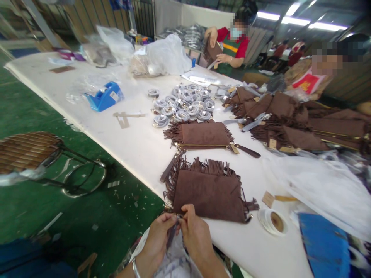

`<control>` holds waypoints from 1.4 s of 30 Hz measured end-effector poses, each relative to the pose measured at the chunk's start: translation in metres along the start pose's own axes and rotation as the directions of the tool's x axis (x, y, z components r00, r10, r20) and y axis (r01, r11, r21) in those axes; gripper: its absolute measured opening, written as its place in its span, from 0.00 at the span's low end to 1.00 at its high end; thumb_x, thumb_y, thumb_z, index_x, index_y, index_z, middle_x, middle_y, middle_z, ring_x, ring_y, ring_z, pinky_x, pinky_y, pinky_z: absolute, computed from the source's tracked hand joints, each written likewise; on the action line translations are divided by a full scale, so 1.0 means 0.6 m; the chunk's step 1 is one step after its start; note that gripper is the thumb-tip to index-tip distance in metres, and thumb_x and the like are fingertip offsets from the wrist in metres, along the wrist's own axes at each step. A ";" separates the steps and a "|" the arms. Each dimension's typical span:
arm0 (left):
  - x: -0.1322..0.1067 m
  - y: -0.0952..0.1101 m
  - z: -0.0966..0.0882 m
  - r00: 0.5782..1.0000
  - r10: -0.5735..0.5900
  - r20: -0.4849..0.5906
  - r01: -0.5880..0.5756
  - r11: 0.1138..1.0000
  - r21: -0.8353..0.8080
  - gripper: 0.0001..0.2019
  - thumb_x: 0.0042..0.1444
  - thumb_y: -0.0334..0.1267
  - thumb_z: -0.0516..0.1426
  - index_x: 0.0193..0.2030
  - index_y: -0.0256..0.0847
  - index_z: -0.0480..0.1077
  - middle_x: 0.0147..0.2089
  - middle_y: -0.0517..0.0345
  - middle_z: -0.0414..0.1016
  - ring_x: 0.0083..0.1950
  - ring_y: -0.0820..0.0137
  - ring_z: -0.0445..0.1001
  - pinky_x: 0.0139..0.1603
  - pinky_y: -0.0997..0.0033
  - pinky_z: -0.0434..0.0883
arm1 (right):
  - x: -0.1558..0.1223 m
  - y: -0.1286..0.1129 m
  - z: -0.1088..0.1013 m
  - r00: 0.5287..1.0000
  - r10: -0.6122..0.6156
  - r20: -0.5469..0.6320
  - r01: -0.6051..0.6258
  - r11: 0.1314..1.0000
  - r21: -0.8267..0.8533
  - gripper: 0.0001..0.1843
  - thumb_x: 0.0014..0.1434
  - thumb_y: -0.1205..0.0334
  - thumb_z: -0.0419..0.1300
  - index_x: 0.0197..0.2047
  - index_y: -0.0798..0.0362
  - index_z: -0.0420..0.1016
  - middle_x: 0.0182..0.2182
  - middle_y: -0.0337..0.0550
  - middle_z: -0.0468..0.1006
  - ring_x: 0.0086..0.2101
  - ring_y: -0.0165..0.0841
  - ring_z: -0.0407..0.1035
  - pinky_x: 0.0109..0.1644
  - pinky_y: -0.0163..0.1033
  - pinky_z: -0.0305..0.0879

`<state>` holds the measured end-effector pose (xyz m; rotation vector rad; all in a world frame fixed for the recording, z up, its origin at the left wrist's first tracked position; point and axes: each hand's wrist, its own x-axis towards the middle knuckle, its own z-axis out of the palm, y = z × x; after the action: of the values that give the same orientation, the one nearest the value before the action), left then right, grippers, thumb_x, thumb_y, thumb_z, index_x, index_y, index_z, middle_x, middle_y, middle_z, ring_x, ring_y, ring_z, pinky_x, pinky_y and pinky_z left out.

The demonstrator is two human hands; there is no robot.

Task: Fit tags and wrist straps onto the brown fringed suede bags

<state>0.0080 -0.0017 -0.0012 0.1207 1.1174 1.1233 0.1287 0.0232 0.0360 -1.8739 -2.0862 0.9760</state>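
A brown suede fringed pouch lies at the near edge of the white table. My left hand and my right hand meet at its near left corner, both pinched on a small dark strap or zipper pull that hangs there. A second fringed pouch with a gold zipper lies flat farther back. Beyond it sits a cluster of coiled grey straps.
A blue tape dispenser stands at the left. A tape roll and paper tags lie right of the near pouch. More brown pouches pile up at the right, with white plastic bags. Two other people work at the far side. A woven stool stands on the green floor.
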 end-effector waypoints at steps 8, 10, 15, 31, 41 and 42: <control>0.006 0.000 -0.013 0.986 -0.156 0.055 0.163 0.976 -0.146 0.04 0.47 0.26 0.64 0.31 0.31 0.76 0.33 0.50 0.77 0.34 0.68 0.74 0.40 0.72 0.72 | 0.005 -0.005 -0.018 0.996 -0.070 0.053 0.075 0.993 -0.092 0.14 0.57 0.73 0.49 0.45 0.52 0.64 0.30 0.40 0.79 0.31 0.33 0.74 0.30 0.33 0.52; 0.008 0.003 -0.014 0.975 -0.212 0.060 0.220 0.956 -0.193 0.03 0.48 0.24 0.63 0.31 0.31 0.76 0.33 0.50 0.77 0.34 0.68 0.75 0.40 0.72 0.73 | 0.005 -0.005 -0.016 0.996 -0.078 0.038 0.081 0.991 -0.108 0.13 0.57 0.74 0.50 0.45 0.52 0.65 0.30 0.40 0.79 0.31 0.33 0.73 0.30 0.34 0.52; 0.012 0.009 -0.016 0.943 -0.314 0.108 0.331 0.910 -0.248 0.03 0.51 0.23 0.61 0.33 0.31 0.74 0.32 0.52 0.76 0.30 0.70 0.74 0.33 0.73 0.73 | -0.001 0.002 -0.001 0.999 -0.047 -0.027 0.045 0.998 -0.045 0.11 0.57 0.73 0.50 0.43 0.52 0.65 0.30 0.39 0.77 0.30 0.31 0.72 0.31 0.33 0.54; 0.026 0.027 -0.032 0.836 -0.506 0.211 0.538 0.832 -0.134 0.01 0.53 0.25 0.60 0.34 0.30 0.72 0.28 0.52 0.73 0.25 0.74 0.71 0.26 0.79 0.70 | -0.027 0.008 0.041 0.976 0.004 -0.217 0.012 0.998 0.069 0.08 0.61 0.72 0.47 0.38 0.51 0.64 0.29 0.38 0.75 0.29 0.31 0.70 0.33 0.32 0.56; 0.019 0.018 -0.035 0.859 -0.452 0.240 0.486 0.868 -0.106 0.06 0.50 0.26 0.63 0.36 0.31 0.72 0.32 0.51 0.74 0.27 0.73 0.73 0.28 0.77 0.71 | -0.022 0.004 0.045 0.969 0.180 -0.169 -0.153 0.975 0.162 0.04 0.61 0.66 0.48 0.38 0.50 0.63 0.25 0.33 0.73 0.25 0.31 0.70 0.30 0.32 0.55; 0.018 0.016 -0.035 0.870 -0.432 0.238 0.465 0.879 -0.105 0.06 0.50 0.26 0.63 0.36 0.31 0.73 0.32 0.51 0.74 0.27 0.73 0.73 0.28 0.77 0.71 | -0.025 0.006 0.046 0.969 0.176 -0.175 -0.150 0.977 0.150 0.05 0.62 0.66 0.48 0.38 0.50 0.63 0.25 0.33 0.74 0.25 0.31 0.70 0.30 0.32 0.55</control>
<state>-0.0143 0.0022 -0.0131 -0.1433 0.8070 0.7533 0.1198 -0.0005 0.0170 -2.0067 -1.7382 0.9095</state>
